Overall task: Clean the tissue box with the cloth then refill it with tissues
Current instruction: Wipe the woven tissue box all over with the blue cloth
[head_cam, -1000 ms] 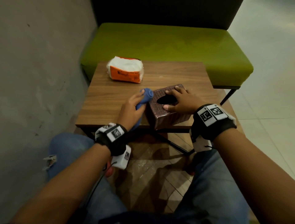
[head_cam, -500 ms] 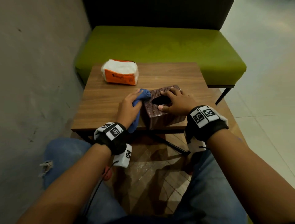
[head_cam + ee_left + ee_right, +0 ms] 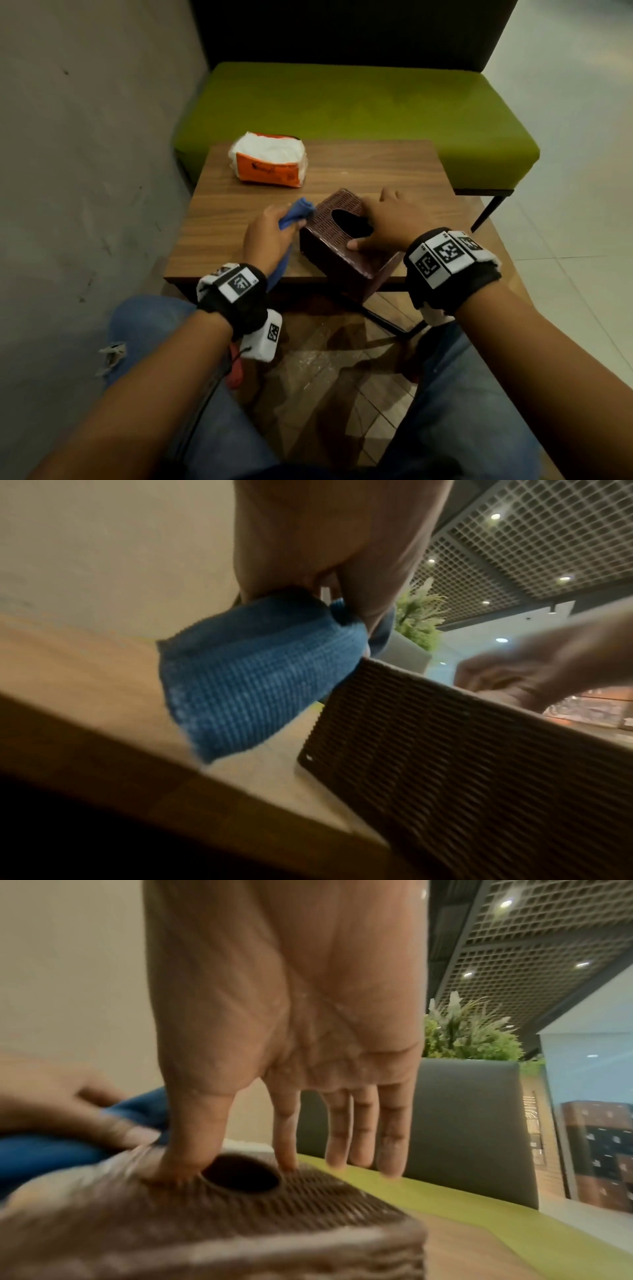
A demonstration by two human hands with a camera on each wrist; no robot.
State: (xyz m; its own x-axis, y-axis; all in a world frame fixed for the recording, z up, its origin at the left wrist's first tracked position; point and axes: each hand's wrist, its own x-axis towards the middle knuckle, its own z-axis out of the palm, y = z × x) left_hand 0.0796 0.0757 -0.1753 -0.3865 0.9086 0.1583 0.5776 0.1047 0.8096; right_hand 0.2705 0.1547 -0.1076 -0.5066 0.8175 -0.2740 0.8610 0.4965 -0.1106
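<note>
Now the tissue box [image 3: 346, 240] sits turned at an angle, one corner jutting over the near edge of the table [image 3: 219, 253], where half a second ago it lay squarer and fully on the wood. That overhang is the thing to watch: a hard push from the left could, I judge, tip it off toward the knees. The right hand [image 3: 387, 222] lies on the lid, fingers straight and spread, thumb [image 3: 181, 1161] pressed just beside the oval opening, steadying rather than clasping. The left hand [image 3: 270, 236] has its fingers curled round the blue cloth [image 3: 250, 680], bunched against the box's upper left side and top edge; a loose tail hangs toward the tabletop. Wiping has climbed from the side wall to the rim, so cleaning looks midway, with refilling not begun. Left of the box the wood lies bare, giving room for strokes. Farther back, well apart from the hands, the orange tissue pack [image 3: 269, 164] waits near the far left corner. Beyond it runs the green bench [image 3: 376, 109].
</note>
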